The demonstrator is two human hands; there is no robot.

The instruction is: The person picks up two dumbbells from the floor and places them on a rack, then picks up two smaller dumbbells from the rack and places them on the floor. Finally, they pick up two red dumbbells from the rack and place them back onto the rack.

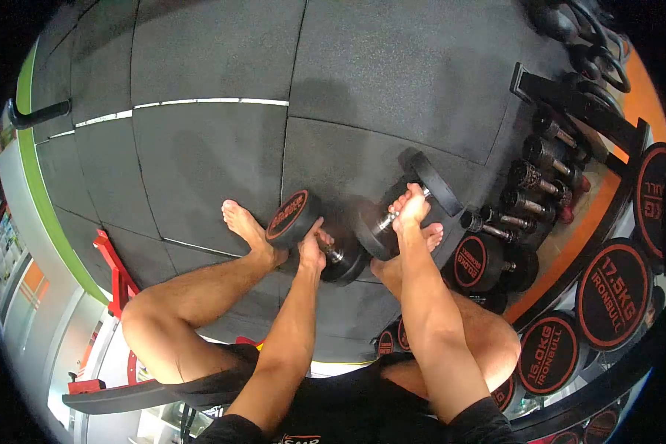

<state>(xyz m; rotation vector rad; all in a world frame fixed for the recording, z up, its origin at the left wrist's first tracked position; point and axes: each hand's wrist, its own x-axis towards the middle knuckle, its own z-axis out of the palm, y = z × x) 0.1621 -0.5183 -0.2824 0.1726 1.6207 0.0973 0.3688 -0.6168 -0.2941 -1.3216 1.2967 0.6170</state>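
Observation:
Two black round-headed dumbbells are near the floor between my bare feet. My left hand (pixel 314 248) is wrapped round the handle of one dumbbell (pixel 290 216), whose orange-ringed end faces up and to the left. Around the metal handle of the other dumbbell (pixel 440 189), my right hand (pixel 410 207) is closed, beside my right foot. The two dumbbells lie at different angles, close together. Whether either one touches the floor I cannot tell.
Dark rubber mats (pixel 207 155) cover the floor. Several small dumbbells (pixel 529 200) lie at the right, near a black rack (pixel 584 111) with large marked dumbbells (pixel 613 293). Kettlebells (pixel 555 22) stand at the top right. A red metal frame (pixel 115 274) is at the left.

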